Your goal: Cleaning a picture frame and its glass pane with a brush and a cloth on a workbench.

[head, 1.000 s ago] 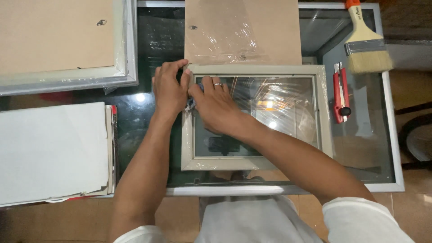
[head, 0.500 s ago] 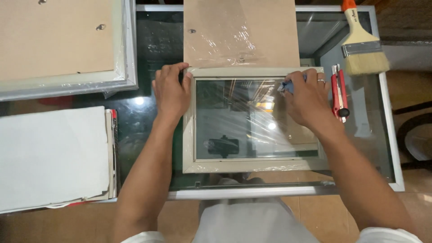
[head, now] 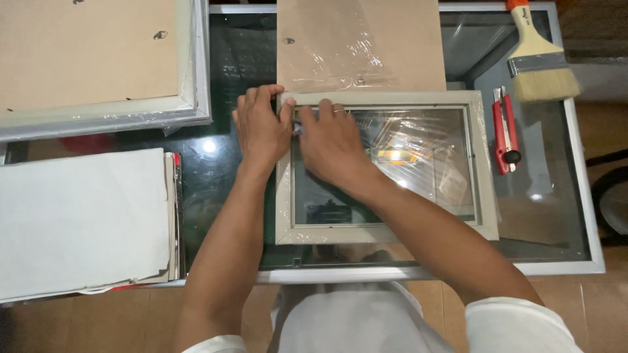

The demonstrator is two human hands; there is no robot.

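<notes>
Grey-green picture frame (head: 383,229), wrapped in clear plastic film, lies flat at the centre of a glass-topped counter (head: 562,216) in the head view, the only view.

Left hand (head: 261,131) rests on the frame's top-left corner, at about 10 o'clock from the frame's centre, fingers curled over the outer edge and thumb pressing the moulding. Right hand (head: 330,140) lies just beside it, palm down on the film over the glazing, fingers bent toward the same corner; a ring shows on one finger. Both hands appear to pinch or pick at the film there, but whether any film is actually gripped cannot be told, since the fingertips hide it.

At 12 o'clock, touching the frame's upper rail, lies a brown backing board (head: 392,46) partly covered by film. At 10 o'clock sits a larger frame (head: 190,108), face down. At 9 o'clock is a stack of white sheets (head: 78,222). At 3 o'clock a red utility knife (head: 505,131) lies near the frame, and a paintbrush (head: 540,62) lies at 2 o'clock.

Handling, as judged: the frame is stiff and light to moderate in weight, its glazing fragile, the film slippery and thin. Hold is best taken on the rails, not the pane.
</notes>
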